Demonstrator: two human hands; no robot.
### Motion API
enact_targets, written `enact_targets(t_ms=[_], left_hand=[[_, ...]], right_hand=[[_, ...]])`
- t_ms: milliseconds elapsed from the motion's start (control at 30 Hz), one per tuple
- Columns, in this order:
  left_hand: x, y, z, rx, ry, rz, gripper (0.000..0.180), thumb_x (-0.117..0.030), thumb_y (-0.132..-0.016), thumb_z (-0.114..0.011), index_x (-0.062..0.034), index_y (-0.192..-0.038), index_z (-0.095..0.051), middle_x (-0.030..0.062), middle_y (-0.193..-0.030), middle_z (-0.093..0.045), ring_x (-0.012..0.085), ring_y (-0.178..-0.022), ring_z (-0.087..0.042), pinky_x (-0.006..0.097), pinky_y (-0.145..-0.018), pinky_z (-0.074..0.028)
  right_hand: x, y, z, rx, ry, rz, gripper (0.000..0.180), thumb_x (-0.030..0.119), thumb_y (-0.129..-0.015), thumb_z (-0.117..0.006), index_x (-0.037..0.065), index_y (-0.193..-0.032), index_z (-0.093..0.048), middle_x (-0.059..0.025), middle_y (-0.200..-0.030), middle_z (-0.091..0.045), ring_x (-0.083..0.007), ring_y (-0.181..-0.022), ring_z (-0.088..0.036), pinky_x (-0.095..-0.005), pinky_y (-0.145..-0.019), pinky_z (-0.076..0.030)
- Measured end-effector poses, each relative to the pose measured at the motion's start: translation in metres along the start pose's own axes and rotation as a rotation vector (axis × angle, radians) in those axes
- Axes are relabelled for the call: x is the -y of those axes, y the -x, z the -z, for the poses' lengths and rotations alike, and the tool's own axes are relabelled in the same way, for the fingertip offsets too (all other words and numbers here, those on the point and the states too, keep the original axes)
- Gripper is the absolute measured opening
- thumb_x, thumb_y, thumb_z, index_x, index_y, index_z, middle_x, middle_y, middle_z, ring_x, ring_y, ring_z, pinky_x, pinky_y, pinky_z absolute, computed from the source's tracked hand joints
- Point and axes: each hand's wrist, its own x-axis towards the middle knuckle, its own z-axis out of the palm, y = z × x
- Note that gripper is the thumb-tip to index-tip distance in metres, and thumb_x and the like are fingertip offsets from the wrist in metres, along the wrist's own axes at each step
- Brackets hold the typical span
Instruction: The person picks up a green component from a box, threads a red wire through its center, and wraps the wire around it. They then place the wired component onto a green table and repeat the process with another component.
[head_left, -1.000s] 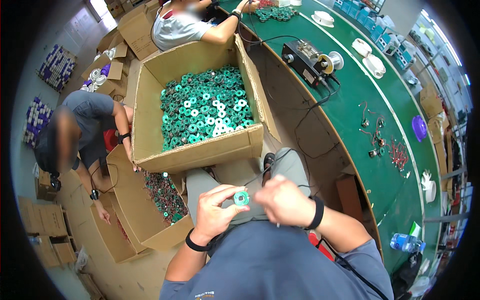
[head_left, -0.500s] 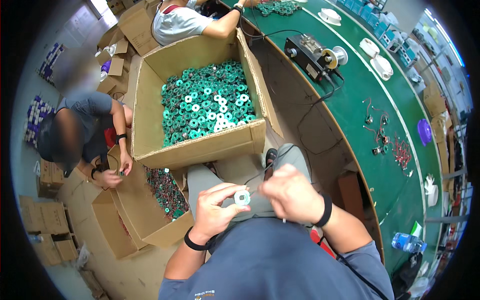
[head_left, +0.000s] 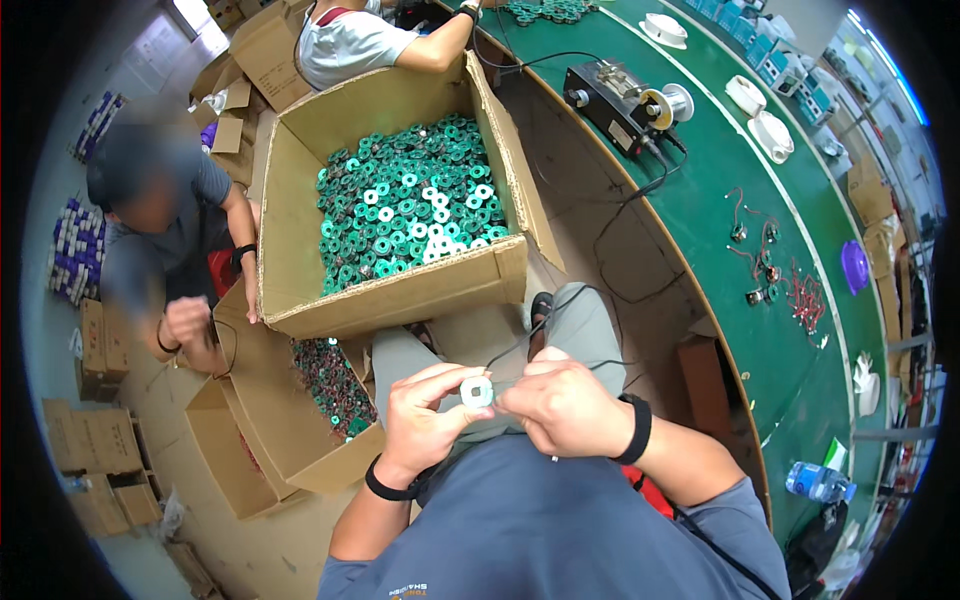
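Note:
Between the thumb and fingers of my left hand [head_left: 425, 415] is a small round white ring part [head_left: 477, 391], its middle opening facing up. Right beside it, my right hand [head_left: 575, 408] is closed in a pinch, fingertips at the ring's edge. What those fingers grip is hidden; a tiny pale tip shows below the fist. Thin dark wire runs past both hands. Beyond my knees stands a large cardboard box [head_left: 395, 300] heaped with green and white ring parts [head_left: 400, 190]. A lower cardboard box [head_left: 265, 405] at the left holds small parts with reddish wires [head_left: 335, 385].
A green workbench [head_left: 690, 230] curves along the right, bearing a black machine with a spool [head_left: 615, 105], loose wired parts [head_left: 770, 270] and a plastic bottle [head_left: 818, 482]. A co-worker's hand [head_left: 187, 322] is raised at the left; another person's arm [head_left: 440, 48] rests near the bench.
My right hand has come in from blurred motion to the ring part in my left hand. The left co-worker's hands have moved apart, one now against the large box.

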Motion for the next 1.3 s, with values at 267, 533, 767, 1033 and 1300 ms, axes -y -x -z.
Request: enact_targets(t_ms=[267,533,767,1033,1300], left_hand=[[0.0,0.004,0.002,-0.004,-0.006,0.01,0.038,-0.001,-0.07,-0.088,0.0011,-0.107,-0.077,0.0112,-0.099,-0.077,0.0185,-0.089,-0.072,0.032,-0.08,-0.057],[-0.003,0.006,-0.001,-0.009,-0.061,-0.02,0.039,-0.003,-0.07,-0.088,0.0011,-0.107,-0.077,0.011,-0.098,-0.077,0.0191,-0.088,-0.072,0.031,-0.08,-0.057],[0.0,0.008,-0.003,-0.022,-0.031,-0.005,0.039,-0.004,-0.07,-0.088,0.0008,-0.107,-0.077,0.0114,-0.099,-0.077,0.0196,-0.088,-0.072,0.031,-0.081,-0.057],[-0.008,0.004,-0.005,0.011,-0.114,0.0,0.039,-0.004,-0.07,-0.088,0.0013,-0.107,-0.077,0.0112,-0.099,-0.077,0.0203,-0.088,-0.073,0.032,-0.081,-0.057],[0.006,0.006,-0.01,-0.007,-0.06,0.022,0.04,-0.004,-0.069,-0.088,0.0001,-0.108,-0.077,0.0112,-0.096,-0.076,0.02,-0.085,-0.073,0.032,-0.08,-0.057]], right_hand=[[-0.012,-0.006,0.009,-0.07,0.061,-0.045,0.021,-0.001,-0.069,-0.066,0.01,-0.087,-0.067,-0.0067,-0.067,-0.058,-0.0294,-0.07,-0.059,-0.0415,-0.07,-0.045],[-0.005,0.006,-0.005,0.085,0.06,-0.018,0.023,0.002,-0.067,-0.067,0.012,-0.087,-0.069,-0.0065,-0.066,-0.057,-0.0296,-0.068,-0.058,-0.0395,-0.07,-0.044],[0.0,0.002,0.003,-0.05,0.029,0.001,0.026,-0.002,-0.064,-0.065,0.011,-0.087,-0.068,-0.0056,-0.066,-0.058,-0.0292,-0.066,-0.058,-0.0392,-0.07,-0.044],[-0.019,0.001,0.006,-0.055,0.124,-0.061,0.023,-0.002,-0.068,-0.068,0.011,-0.088,-0.07,-0.0047,-0.068,-0.059,-0.0262,-0.069,-0.06,-0.0385,-0.075,-0.045],[-0.016,0.01,0.005,0.007,0.111,-0.069,0.028,-0.002,-0.067,-0.064,0.009,-0.091,-0.069,-0.0059,-0.065,-0.057,-0.0297,-0.069,-0.06,-0.0407,-0.076,-0.046]])
